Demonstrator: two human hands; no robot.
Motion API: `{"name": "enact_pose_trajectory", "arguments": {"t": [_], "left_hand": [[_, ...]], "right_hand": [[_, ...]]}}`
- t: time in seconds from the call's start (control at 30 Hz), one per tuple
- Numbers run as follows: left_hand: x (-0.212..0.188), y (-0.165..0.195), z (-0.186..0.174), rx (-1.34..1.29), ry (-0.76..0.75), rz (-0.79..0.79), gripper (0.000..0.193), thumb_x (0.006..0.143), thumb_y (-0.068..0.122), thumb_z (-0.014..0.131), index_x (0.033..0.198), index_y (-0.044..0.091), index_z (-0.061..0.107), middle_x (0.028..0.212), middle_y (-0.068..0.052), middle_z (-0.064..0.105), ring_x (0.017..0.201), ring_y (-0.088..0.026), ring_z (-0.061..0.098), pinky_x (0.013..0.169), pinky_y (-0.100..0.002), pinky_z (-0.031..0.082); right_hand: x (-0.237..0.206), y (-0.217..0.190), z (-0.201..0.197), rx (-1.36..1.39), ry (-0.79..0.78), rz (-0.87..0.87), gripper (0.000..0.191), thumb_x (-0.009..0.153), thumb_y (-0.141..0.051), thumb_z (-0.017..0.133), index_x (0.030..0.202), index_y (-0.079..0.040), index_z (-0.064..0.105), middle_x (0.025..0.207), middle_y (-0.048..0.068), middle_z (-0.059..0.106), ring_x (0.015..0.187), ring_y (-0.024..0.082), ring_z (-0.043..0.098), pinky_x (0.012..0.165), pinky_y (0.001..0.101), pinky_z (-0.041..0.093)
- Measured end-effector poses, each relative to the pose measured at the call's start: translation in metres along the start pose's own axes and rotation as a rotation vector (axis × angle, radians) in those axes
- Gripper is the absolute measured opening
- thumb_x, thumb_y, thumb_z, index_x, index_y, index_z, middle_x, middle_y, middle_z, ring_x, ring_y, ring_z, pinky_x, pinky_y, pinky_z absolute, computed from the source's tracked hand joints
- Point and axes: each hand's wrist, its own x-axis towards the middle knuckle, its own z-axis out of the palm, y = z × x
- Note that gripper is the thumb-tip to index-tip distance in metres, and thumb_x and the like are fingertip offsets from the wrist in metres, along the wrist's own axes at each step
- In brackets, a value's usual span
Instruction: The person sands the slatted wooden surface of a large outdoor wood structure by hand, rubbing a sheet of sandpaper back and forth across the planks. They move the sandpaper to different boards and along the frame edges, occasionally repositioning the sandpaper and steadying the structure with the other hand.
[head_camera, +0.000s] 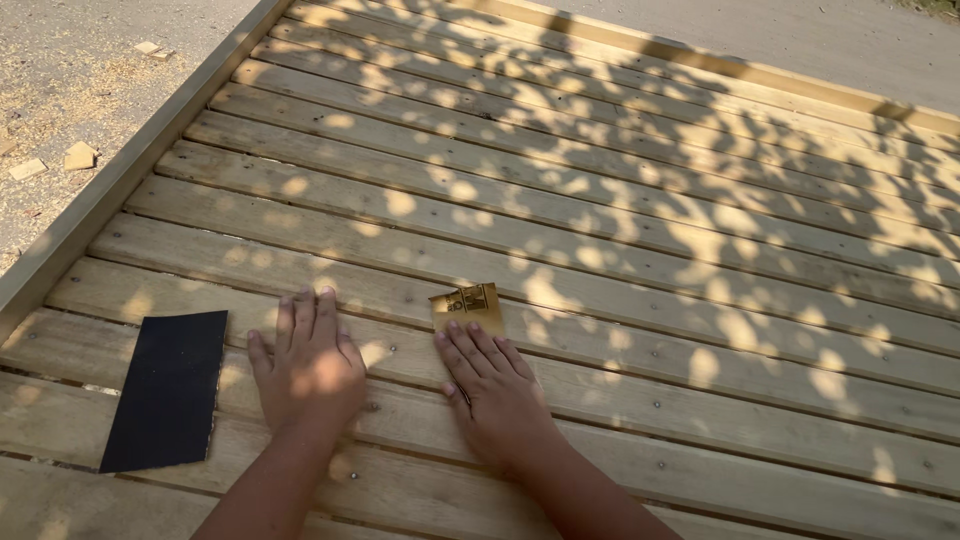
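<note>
I see left hand (308, 372) flat, fingers spread, on slatted deck (600, 200) | right hand (492, 385) fingers pressing tan sandpaper piece (467, 306) | black sandpaper sheet (167, 388) lying left, apart.

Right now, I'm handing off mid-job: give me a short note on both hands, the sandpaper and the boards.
Left hand: flat on the slats, palm down, holding nothing.
Right hand: flat, fingertips pressing a small tan sandpaper piece onto a slat.
Black sandpaper sheet: lying loose on the slats, left of the left hand, untouched.
Offcuts and sawdust lie on the ground beyond the frame.
Sanded versus unsanded: cannot tell under the dappled shade.
</note>
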Motion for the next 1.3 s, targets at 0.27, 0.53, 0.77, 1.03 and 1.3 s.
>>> {"name": "enact_pose_trajectory", "arguments": {"t": [0.27,0.53,0.77,1.03,1.3], "left_hand": [[-0.018,-0.007,0.025,-0.094,0.097,0.105,0.063,0.097,0.035,0.045,0.157,0.015,0.037,0.167,-0.010,0.029,0.156,-0.028,0.019,0.124,-0.054,0.012],[-0.014,-0.119,-0.026,-0.076,0.161,-0.442,0.107,0.077,0.068,0.073,0.157,0.006,0.035,0.161,-0.029,0.020,0.151,-0.043,0.012,0.117,-0.062,0.013],[-0.003,-0.075,-0.040,-0.114,0.059,-0.595,0.102,0.078,0.049,0.079,0.167,0.021,0.036,0.144,-0.019,0.044,0.136,-0.037,0.045,0.109,-0.061,0.037],[0.022,0.140,-0.021,-1.072,-0.310,-0.102,0.040,0.093,0.010,0.062,0.133,0.004,0.065,0.115,-0.017,0.078,0.103,-0.026,0.078,0.088,-0.035,0.059],[-0.055,0.249,-0.001,-0.837,-0.551,0.170,0.053,0.089,0.020,0.075,0.138,0.006,0.059,0.140,-0.018,0.058,0.132,-0.034,0.054,0.110,-0.043,0.044]], "right_hand": [[-0.062,0.194,-0.031,-0.142,0.119,0.473,0.065,0.104,-0.045,0.028,0.164,-0.021,0.017,0.171,0.003,0.016,0.157,0.022,0.011,0.124,0.0430,0.011],[-0.002,0.052,0.007,-0.110,0.032,0.151,0.065,0.104,-0.043,0.025,0.162,-0.017,0.015,0.169,0.005,0.014,0.155,0.022,0.009,0.123,0.0431,0.006],[-0.017,-0.019,0.011,-0.002,0.069,-0.143,0.062,0.106,-0.038,0.031,0.161,-0.011,0.027,0.167,0.008,0.026,0.155,0.026,0.017,0.123,0.0457,0.009],[-0.036,0.001,0.048,-0.003,0.250,-0.246,0.060,0.108,-0.042,0.040,0.157,-0.007,0.039,0.166,0.015,0.035,0.155,0.031,0.025,0.122,0.0502,0.014],[-0.026,0.005,0.069,-0.101,0.415,-0.222,0.069,0.098,-0.043,0.049,0.157,-0.010,0.041,0.164,0.014,0.036,0.153,0.030,0.026,0.118,0.0512,0.018]]}}
